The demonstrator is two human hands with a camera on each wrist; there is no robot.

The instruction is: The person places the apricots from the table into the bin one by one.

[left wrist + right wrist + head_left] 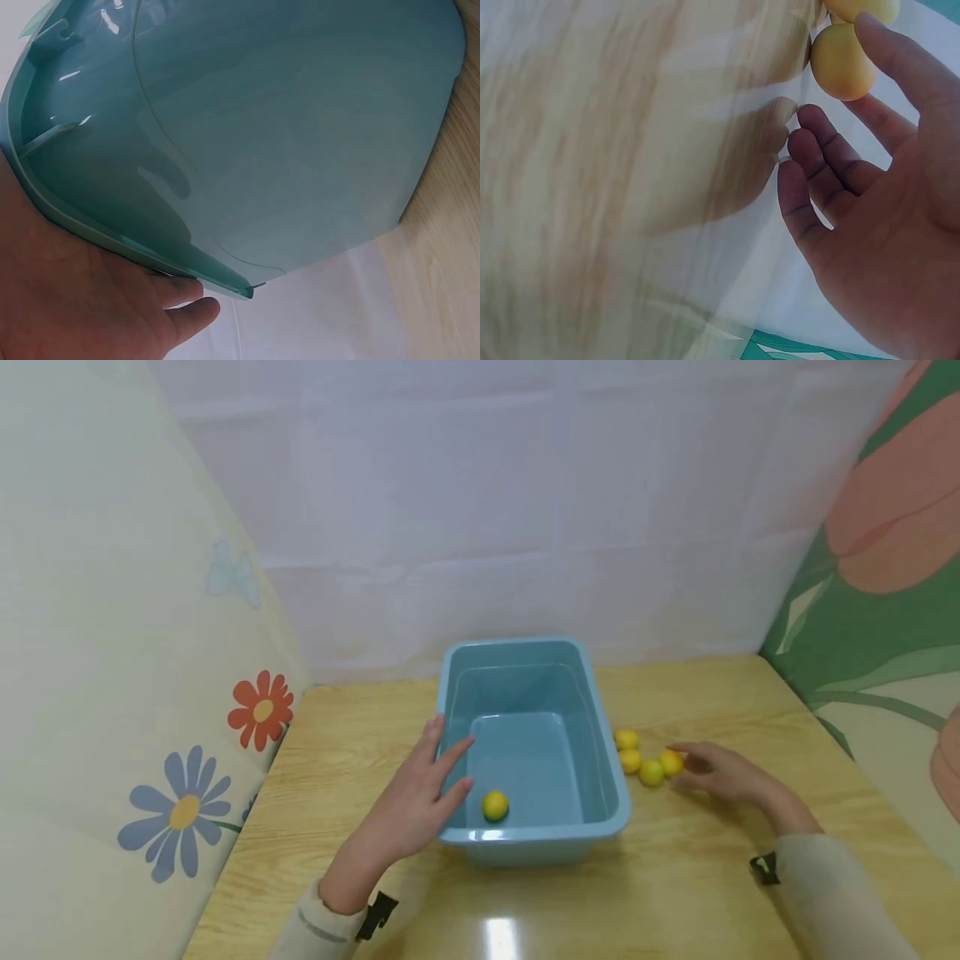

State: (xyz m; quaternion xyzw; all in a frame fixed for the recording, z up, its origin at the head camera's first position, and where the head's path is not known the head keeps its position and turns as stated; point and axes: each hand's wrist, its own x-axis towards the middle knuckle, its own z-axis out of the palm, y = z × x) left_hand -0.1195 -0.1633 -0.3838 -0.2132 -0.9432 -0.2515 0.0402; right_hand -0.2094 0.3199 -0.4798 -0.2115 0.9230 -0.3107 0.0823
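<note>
The blue tub (pixel 525 752) sits on the counter (pixel 352 727), holding one yellow-green fruit (pixel 495 806) near the end closest to the person. Four more fruits (pixel 651 772) cluster on the counter just beside its right wall. The left wrist view shows what the head view hides: the tub's outer wall, with ribs (pixel 49 139) under the rim. Of the hands, the left hand (pixel 412 797) lies across the left rim, released, fingers spread, thumb and index finger over the inside. The right hand (pixel 723 772) is at the rightmost fruit, thumb and index finger on either side; whether it is grasping it I cannot tell. The right wrist view alone shows its palm and other three fingers, loosely bent.
</note>
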